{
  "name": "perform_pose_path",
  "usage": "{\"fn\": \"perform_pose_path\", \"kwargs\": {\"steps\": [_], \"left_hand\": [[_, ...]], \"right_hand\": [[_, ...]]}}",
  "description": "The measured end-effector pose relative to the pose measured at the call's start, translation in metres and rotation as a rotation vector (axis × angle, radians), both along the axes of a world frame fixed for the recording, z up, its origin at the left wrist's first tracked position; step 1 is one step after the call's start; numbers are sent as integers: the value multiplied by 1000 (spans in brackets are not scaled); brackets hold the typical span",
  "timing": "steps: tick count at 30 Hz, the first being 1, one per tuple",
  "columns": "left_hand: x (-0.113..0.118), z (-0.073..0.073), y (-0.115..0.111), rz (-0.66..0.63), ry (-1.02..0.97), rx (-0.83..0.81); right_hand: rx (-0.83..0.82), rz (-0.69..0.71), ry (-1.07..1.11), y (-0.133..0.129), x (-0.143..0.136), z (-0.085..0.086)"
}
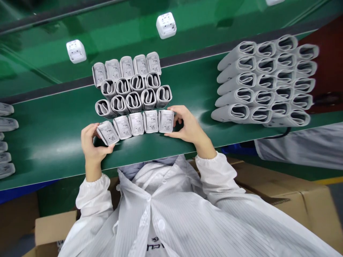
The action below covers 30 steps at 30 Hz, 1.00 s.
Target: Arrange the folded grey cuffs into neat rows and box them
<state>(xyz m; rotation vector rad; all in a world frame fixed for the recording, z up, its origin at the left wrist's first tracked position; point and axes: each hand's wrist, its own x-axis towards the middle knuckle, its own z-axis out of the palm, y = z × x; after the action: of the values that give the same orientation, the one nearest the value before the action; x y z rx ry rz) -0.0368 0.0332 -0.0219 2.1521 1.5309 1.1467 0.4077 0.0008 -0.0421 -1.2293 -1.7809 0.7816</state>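
In front of me a row of folded printed leaflets (137, 124) lies on the green bench, drawings facing up. My left hand (93, 144) grips the leftmost leaflet (108, 133), which sits tilted, between thumb and fingers. At the other end, my right hand (187, 125) holds the rightmost leaflet (166, 121) by its outer side, thumb on the near edge and fingers on the far one. Behind this row stand two rows of leaflets (134, 102) with their rolled ends up. Farther back is another row (127, 67) showing printed faces.
A big block of grey rolled leaflets (264, 82) stands at the right of the green bench (56, 132). More grey leaflets (8, 124) lie at the left edge. White plug adapters (166, 25) rest on the green strip behind. Cardboard boxes (284, 189) are below the bench.
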Motion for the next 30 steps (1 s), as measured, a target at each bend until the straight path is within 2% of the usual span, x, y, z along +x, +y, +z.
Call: {"fn": "perform_pose_path", "kwargs": {"steps": [7,13,19,22,26,28,30], "left_hand": [[-1,0,-1,23,20,-19],[-1,-1,0,-31,-8,-5],[-2,-3,2,-31,-12,-35],[0,-2,-1,-92,-56,17],[2,8,2,-129,-193,184],[3,18,15,-122,-227,264],[3,30,37,-92,-227,368]], "right_hand": [[62,26,27,0,1,-3],[48,22,16,1,1,-3],[27,17,65,1,2,-7],[17,11,79,1,2,-6],[78,22,117,6,1,12],[127,25,130,18,-1,27],[163,0,115,39,-3,42]]}}
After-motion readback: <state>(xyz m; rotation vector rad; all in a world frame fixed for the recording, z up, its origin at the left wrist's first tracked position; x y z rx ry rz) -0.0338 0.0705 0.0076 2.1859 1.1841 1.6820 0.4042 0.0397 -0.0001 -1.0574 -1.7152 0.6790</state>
